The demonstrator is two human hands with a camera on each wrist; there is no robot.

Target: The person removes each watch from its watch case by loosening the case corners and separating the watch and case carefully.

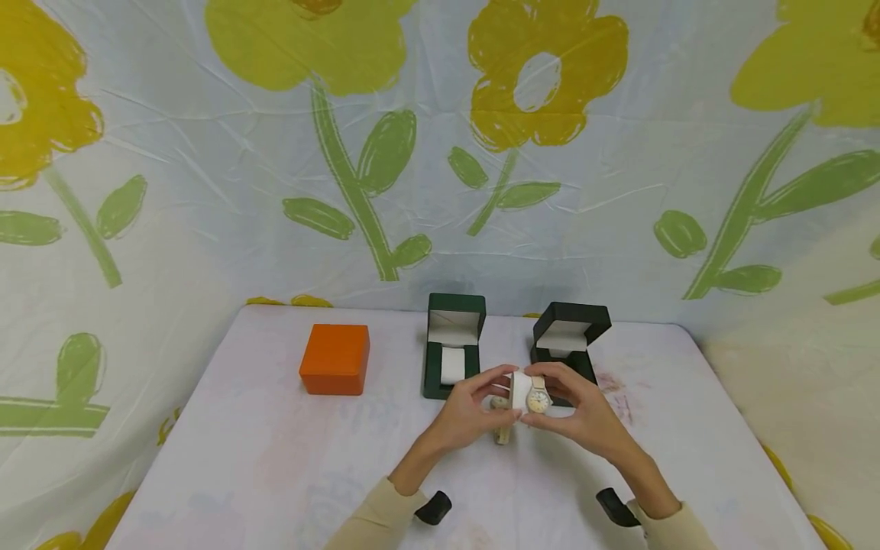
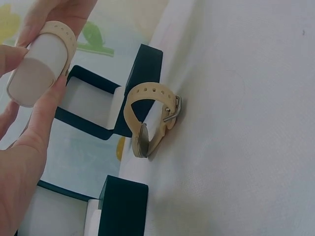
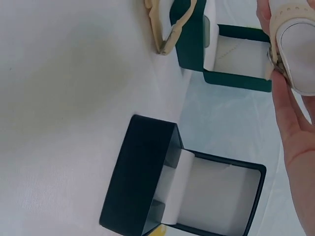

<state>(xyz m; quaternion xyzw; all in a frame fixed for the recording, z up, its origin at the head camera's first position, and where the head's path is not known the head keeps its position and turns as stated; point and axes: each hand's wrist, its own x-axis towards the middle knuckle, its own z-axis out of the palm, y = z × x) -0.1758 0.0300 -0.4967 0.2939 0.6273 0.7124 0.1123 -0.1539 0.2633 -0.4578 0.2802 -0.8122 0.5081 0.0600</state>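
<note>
Between both hands, above the table, is a white watch cushion with a cream-strapped watch around it. My left hand pinches the cushion's left end between thumb and fingers. From the other side, my right hand grips it at the watch, thumb below and fingers above. The left wrist view shows the strap's holes and the cushion's rounded end. A second cream watch, buckled into a loop, stands on its edge on the table, partly hidden by my left hand in the head view.
Behind my hands stands an open green watch box with a white cushion inside. To its right is an open dark box, its inner compartment showing in the right wrist view. An orange box sits closed at the left on the white-covered table.
</note>
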